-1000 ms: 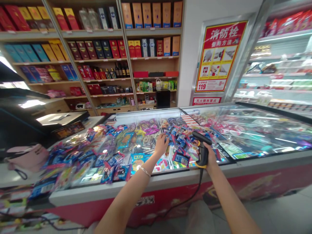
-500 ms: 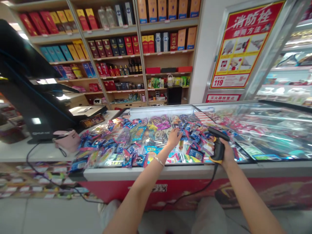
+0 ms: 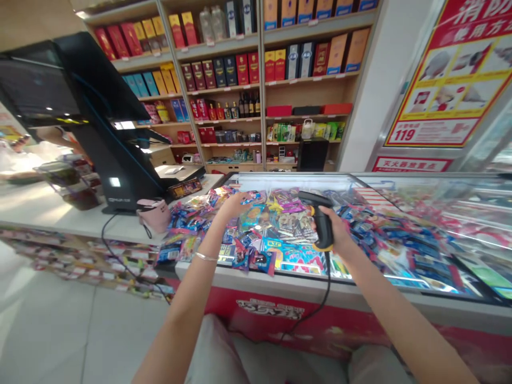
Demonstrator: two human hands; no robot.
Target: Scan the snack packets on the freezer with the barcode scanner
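One hand (image 3: 340, 234) grips a scanner (image 3: 316, 199); poster (image 3: 452, 80) reads 119.

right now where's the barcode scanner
In the head view, the black barcode scanner is gripped in the right hand, above the colourful packets on the glass-topped chest freezer, to the right of the left hand.

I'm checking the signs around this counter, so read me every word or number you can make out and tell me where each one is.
"消防" (cut off by the frame): heading of the red and yellow fire-safety poster
"使用方" (cut off): line below that heading
"119": poster's lower left
"灭火器放置点": red sign under the poster
Too small or blurred: the packets in the chest freezer, the boxes on the shelves, the freezer's red front panel lettering
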